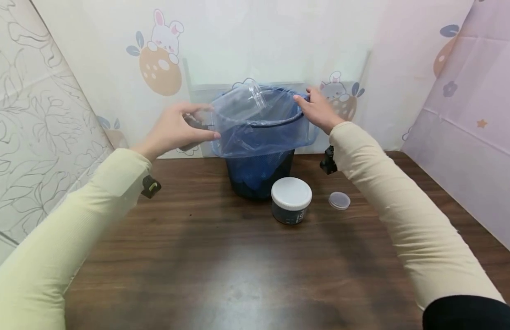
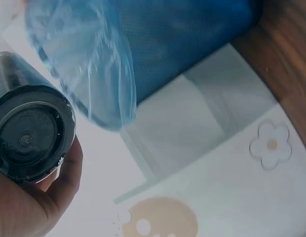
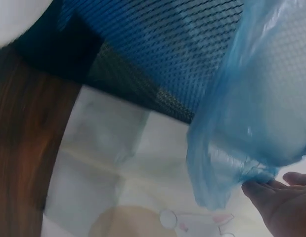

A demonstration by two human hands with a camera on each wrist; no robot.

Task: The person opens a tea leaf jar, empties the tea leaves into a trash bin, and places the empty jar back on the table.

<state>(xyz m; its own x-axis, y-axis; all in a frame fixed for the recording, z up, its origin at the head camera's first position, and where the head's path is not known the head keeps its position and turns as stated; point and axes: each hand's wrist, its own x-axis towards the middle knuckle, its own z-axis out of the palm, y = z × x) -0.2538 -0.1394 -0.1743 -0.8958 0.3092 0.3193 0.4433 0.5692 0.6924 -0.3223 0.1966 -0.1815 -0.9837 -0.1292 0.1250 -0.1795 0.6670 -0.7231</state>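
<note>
My left hand [image 1: 172, 128] grips a clear plastic bottle [image 1: 234, 107] at its base end, fingers and thumb on opposite sides. The bottle is tilted over the mouth of a dark mesh waste bin [image 1: 255, 178], its ridged neck pointing to the right. In the left wrist view the round base of the bottle [image 2: 31, 133] faces the camera and looks dark. A thin blue bin bag [image 1: 263, 144] lines the bin and folds down over its rim. On the right side of the rim, my right hand [image 1: 318, 110] pinches bag and rim between thumb and fingers.
In front of the bin stands a dark tub [image 1: 291, 213] with a white lid [image 1: 292, 189]. A small translucent lid [image 1: 339, 200] lies to its right on the brown wooden table [image 1: 222, 256]. Patterned wall sheets [image 1: 102, 36] close off the back and sides.
</note>
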